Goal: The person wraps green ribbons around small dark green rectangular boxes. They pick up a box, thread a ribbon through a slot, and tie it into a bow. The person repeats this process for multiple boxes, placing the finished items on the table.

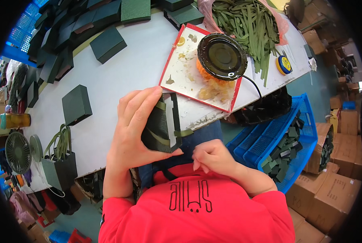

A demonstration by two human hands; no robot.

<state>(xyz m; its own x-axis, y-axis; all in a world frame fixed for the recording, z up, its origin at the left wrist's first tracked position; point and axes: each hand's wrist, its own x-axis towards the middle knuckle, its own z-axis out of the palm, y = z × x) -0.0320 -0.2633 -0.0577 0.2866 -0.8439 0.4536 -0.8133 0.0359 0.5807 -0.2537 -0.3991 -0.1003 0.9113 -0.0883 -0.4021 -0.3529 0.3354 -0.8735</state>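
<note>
"Centrally, where is the box?"
"Gripped by the left hand, green ribbon projecting rightward"
"And the right hand?"
"Curled, near the ribbon; whether it holds anything cannot be told"

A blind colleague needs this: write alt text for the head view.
The left hand grips a green box with ribbons at a white table; the right hand is curled nearby. Beyond are a black dish over a red-edged board, more boxes and a pink bag of strips.
</note>
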